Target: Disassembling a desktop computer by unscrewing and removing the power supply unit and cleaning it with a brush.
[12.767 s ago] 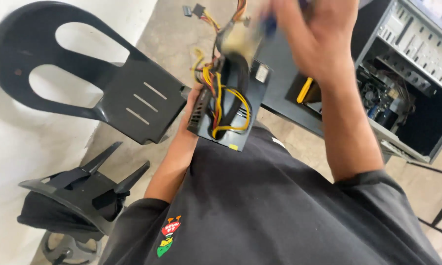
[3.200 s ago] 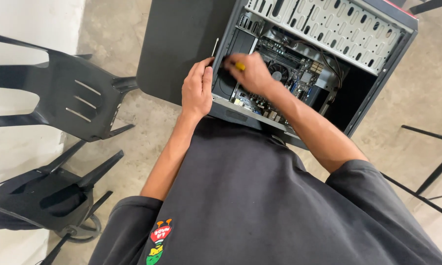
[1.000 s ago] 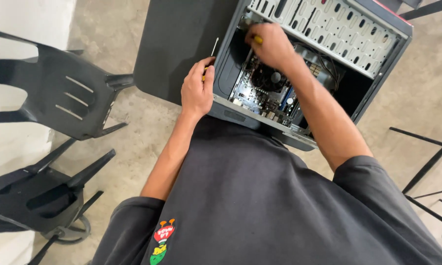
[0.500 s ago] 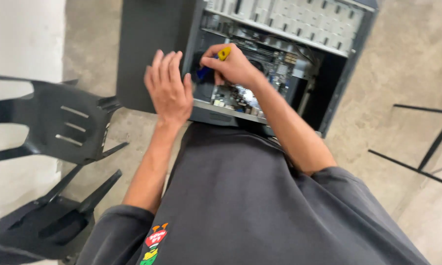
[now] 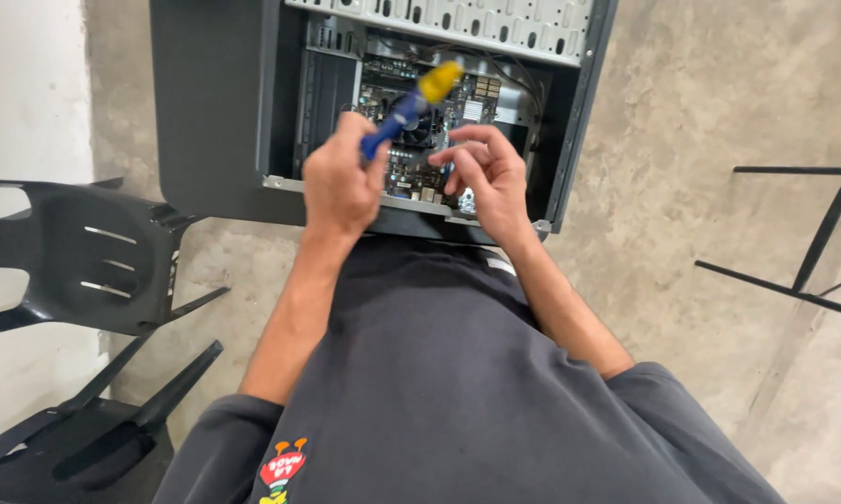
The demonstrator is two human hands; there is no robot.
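Note:
My left hand (image 5: 339, 183) is closed around a screwdriver with a blue and yellow handle (image 5: 409, 105), whose yellow end points up and to the right. It hovers over the open side of a black computer case (image 5: 577, 112) lying in front of me. Inside, the motherboard (image 5: 479, 91) with its fan shows between my hands. My right hand (image 5: 488, 175) hangs just right of the screwdriver, above the case's lower rim. Its fingers are loosely curled and apart, and I see nothing in them.
The case's solid black panel (image 5: 217, 103) lies to the left, on a concrete floor (image 5: 682, 233). Two black plastic chairs (image 5: 75, 257) stand at the left by a white wall. A thin black metal frame (image 5: 817, 238) stands at the right.
The screwdriver has passed from my right hand to my left. My left hand has lifted off the case edge, and my right hand has drawn out of the case.

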